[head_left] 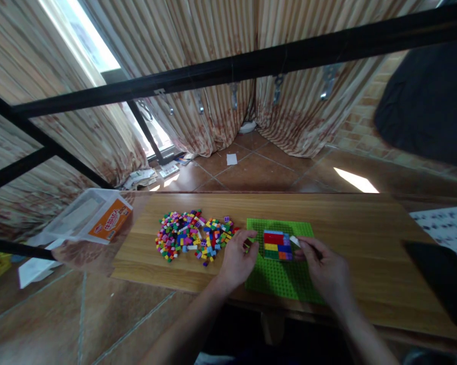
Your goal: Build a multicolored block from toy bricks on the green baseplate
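Observation:
A green studded baseplate (283, 284) lies on the wooden table, with a block of coloured toy bricks (277, 245) built on it in red, yellow, green, blue, purple and orange. My right hand (329, 271) pinches a white toy brick (295, 240) between thumb and finger, just right of the built block. Over the baseplate's left edge is my left hand (238, 258), its thumb and fingers curved but apart, with nothing visible in them. Left of that hand spreads a pile of loose toy bricks (192, 235) in many colours.
A clear plastic box (74, 215) with an orange label stands at the table's left end. On the right are a dark flat object (437, 284) and a printed sheet (447, 230). A black metal bar (220, 73) with hanging clips crosses above the wooden table (357, 218).

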Demonstrator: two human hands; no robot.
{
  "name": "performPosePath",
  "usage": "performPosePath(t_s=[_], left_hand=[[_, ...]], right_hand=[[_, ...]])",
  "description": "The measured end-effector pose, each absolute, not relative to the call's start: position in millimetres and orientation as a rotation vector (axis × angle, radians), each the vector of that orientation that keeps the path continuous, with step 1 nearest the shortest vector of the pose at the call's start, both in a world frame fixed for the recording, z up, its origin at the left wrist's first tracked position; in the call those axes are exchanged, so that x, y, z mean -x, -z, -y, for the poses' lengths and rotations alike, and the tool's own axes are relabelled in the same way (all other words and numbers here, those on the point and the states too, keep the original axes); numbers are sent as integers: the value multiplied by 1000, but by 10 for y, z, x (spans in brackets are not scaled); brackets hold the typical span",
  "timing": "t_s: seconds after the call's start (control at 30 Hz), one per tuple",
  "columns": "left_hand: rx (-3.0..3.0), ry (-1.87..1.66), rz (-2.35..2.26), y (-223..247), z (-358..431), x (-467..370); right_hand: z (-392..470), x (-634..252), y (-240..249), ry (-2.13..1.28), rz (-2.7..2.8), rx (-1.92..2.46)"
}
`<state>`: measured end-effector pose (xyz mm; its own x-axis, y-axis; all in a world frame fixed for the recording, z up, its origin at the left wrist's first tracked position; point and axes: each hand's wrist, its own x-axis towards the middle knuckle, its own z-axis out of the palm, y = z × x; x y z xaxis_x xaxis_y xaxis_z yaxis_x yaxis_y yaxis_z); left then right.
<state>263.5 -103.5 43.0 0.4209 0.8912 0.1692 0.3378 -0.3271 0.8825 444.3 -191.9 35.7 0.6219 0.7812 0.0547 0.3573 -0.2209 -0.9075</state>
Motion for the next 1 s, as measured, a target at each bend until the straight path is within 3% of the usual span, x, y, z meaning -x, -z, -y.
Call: performPosePath(t_s=[0.47, 1.0], left_hand=[[-1997, -667, -856, -542, 691, -3093], [-1926, -583, -660, -387, 704, -3212]], right_hand=[[1780, -4235, -410, -87, 1137, 1952], [1761, -4379, -281, -396, 1050, 1799]])
